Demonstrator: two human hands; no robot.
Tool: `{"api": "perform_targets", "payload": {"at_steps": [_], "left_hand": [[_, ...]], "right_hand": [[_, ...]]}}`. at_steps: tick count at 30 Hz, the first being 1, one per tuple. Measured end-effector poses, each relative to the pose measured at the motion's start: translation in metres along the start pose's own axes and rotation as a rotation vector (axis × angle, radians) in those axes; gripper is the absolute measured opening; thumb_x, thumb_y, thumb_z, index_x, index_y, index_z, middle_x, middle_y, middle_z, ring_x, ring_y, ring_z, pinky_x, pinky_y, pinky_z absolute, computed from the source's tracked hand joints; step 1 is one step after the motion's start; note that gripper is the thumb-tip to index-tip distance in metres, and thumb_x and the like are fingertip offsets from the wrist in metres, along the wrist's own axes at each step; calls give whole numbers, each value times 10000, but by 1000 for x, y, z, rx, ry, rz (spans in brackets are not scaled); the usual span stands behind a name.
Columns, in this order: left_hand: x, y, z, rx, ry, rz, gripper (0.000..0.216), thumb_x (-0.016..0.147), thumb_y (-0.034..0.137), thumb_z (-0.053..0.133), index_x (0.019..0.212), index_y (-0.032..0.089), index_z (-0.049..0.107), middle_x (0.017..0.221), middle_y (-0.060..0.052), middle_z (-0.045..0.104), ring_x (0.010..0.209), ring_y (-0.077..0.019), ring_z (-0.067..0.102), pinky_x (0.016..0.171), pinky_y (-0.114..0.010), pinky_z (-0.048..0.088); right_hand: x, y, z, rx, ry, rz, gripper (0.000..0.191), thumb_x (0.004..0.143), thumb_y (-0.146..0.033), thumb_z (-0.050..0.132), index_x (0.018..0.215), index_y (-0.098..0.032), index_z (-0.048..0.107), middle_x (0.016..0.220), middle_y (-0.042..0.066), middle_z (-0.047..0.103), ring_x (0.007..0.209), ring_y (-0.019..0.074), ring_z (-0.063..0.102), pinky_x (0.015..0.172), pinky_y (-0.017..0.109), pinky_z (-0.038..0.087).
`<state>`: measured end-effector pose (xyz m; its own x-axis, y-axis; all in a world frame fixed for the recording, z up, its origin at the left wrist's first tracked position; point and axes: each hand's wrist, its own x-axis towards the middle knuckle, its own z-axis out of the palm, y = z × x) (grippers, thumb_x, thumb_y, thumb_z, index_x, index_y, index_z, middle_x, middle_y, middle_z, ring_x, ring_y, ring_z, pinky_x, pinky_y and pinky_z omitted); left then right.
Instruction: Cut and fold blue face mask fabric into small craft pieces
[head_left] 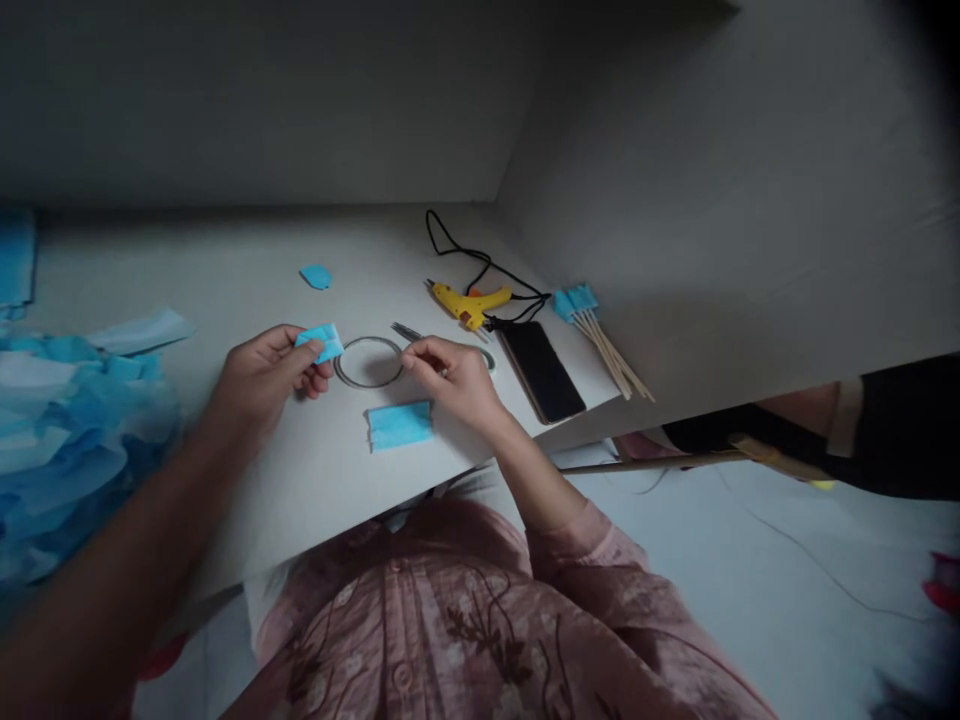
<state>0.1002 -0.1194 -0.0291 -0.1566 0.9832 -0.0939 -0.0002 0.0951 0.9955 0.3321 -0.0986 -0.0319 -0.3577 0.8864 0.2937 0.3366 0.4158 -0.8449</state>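
My left hand [271, 372] is closed on a small folded piece of light-blue paper [321, 343], pinched between thumb and fingers above the table. To its right lies a thin coil of grey wire [339, 372]. At the coil's right side my right hand [454, 375] is closed, thumb and forefinger pressed together; whatever they hold is too small to make out. Dark pointed metal tips [407, 332] show just beyond that hand, the rest hidden behind it. A light-blue paper rectangle [400, 427] rests nearer the table edge, and a blue petal-shaped piece [316, 276] lies farther back.
A yellow glue gun [471, 303] with a black cord [487, 262] lies behind a phone [541, 372]. Several sticks with blue paper tips [611, 350] lie at the right. A heap of blue and white paper [67, 440] covers the left. Walls [285, 110] enclose the table's back and right.
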Motion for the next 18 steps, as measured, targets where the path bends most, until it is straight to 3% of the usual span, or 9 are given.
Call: {"api": "perform_targets", "payload": {"at_steps": [6,18], "left_hand": [[-3,4,4,-12,-8,-8,142,783,278,694,741,181,598,638,2,649,503,-102,559,468,-217,398],[-1,3,0,-35,-3,62,132,799,273,657,767,162,594,640,10,635,511,-88,562,474,-204,419]], "right_hand": [[-18,14,-21,-33,73,85,231,916,-385,601,857,-183,695,735,2,631,669,133,530,635,246,392],[-21,17,-22,-119,71,33,218,929,-352,600,880,-171,712,760,15,673,674,140,559,659,259,418]]}}
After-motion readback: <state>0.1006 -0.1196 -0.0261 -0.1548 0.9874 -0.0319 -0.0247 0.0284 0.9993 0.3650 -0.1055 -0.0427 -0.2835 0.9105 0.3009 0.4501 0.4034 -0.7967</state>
